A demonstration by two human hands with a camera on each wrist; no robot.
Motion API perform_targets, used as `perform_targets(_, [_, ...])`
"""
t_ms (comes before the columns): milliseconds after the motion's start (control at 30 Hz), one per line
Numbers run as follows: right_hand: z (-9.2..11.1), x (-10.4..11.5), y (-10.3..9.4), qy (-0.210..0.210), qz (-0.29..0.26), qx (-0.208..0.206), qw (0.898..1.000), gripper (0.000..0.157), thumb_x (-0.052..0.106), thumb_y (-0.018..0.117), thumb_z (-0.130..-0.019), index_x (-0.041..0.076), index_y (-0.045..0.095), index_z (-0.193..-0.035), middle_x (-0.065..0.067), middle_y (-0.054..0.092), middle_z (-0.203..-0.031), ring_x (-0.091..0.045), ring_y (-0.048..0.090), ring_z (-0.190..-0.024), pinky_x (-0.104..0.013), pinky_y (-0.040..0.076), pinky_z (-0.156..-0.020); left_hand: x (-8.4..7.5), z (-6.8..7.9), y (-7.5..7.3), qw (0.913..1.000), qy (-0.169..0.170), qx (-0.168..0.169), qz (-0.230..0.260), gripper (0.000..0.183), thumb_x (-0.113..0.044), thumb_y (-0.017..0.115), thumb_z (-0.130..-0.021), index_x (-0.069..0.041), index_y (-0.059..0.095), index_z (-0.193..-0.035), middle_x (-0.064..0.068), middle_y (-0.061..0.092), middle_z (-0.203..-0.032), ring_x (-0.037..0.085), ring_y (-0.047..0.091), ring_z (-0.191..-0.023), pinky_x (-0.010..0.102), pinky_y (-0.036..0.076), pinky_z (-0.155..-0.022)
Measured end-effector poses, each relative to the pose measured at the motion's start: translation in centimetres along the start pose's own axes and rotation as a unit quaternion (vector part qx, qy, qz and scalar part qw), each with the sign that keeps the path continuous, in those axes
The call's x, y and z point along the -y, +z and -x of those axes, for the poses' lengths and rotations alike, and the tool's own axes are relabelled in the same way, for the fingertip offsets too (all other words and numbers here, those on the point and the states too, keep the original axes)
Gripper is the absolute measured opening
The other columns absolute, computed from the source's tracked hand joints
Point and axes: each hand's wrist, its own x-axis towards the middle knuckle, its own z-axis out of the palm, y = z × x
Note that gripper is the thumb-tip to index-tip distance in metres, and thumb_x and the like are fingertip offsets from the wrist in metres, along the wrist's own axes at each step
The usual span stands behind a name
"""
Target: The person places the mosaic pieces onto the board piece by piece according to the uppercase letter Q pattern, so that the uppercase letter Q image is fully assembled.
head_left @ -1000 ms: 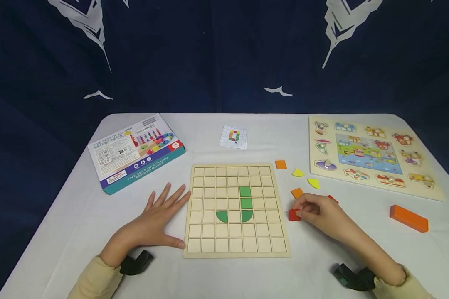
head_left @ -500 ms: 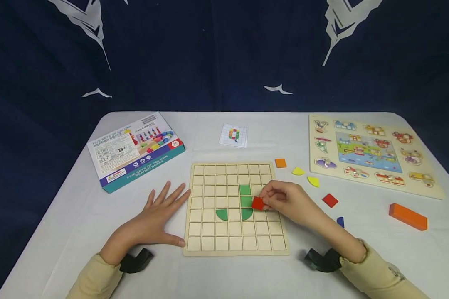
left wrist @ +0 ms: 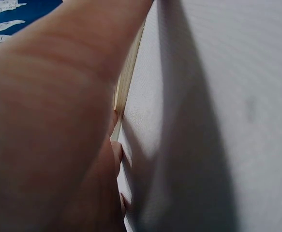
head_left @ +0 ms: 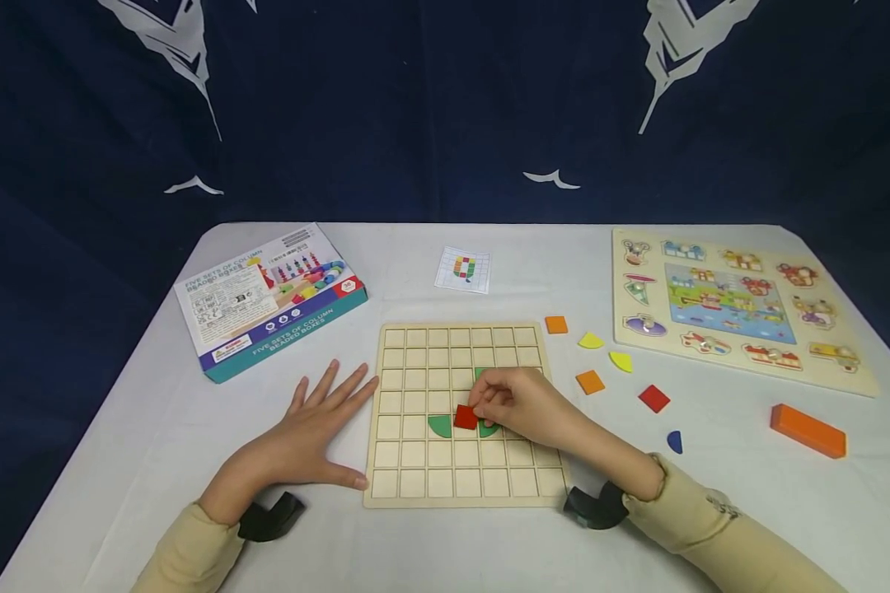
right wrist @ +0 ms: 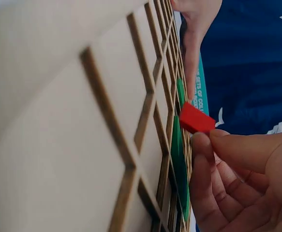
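My right hand (head_left: 522,405) pinches a red square tile (head_left: 466,417) between thumb and fingertips. Over the wooden grid board (head_left: 415,478), the tile sits between a green quarter-circle piece (head_left: 440,426) and another one partly covered by the fingers. In the right wrist view the red tile (right wrist: 197,119) is tilted and looks raised off the grid. Green square tiles farther up the board are mostly hidden under this hand. My left hand (head_left: 304,445) lies with fingers spread, its thumb tip and a fingertip at the board's left edge.
Right of the board lie orange tiles (head_left: 589,382), yellow quarter pieces (head_left: 620,361), a red tile (head_left: 654,399) and a blue piece (head_left: 675,442). Beyond are an orange block (head_left: 808,431) and a picture puzzle (head_left: 742,305). A pattern card (head_left: 463,270) and a box (head_left: 270,301) stand at the back.
My right hand has picked up the red tile from the table right of the board and carried it left, over the middle of the grid. My left hand has stayed put.
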Motion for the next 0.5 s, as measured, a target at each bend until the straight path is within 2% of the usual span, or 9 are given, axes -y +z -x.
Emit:
perform_targets(167, [-0.01,0.06,0.27,-0.023,0.036,0.003,0.999,0.014,-0.003,0.070,-0.080,0.010,0.066,-0.080,0.007,0.060,-0.069,-0.006,0.054,-0.062,-0.023,0.048,-0.057,-0.03,-0.04,-0.02,1.0000,-0.004,-0.001,-0.002,0.119,-0.061,0.079,-0.057,-0.015,0.021,-0.150,0.008,0.008,-0.155,0.036,-0.012,-0.138,0.064,-0.010,-0.099])
perform_targets(500, [0.05,0.22,0.37,-0.031,0.084,-0.009,0.996,0.012,0.002,0.072,-0.080,0.014,0.068,-0.078,0.013,0.057,-0.070,-0.005,0.050,-0.063,-0.023,0.044,-0.056,-0.01,-0.10,0.02,1.0000,-0.004,0.000,-0.003,0.119,-0.061,0.079,-0.057,-0.015,0.021,-0.150,0.007,0.008,-0.155,0.036,-0.012,-0.138,0.064,-0.010,-0.099])
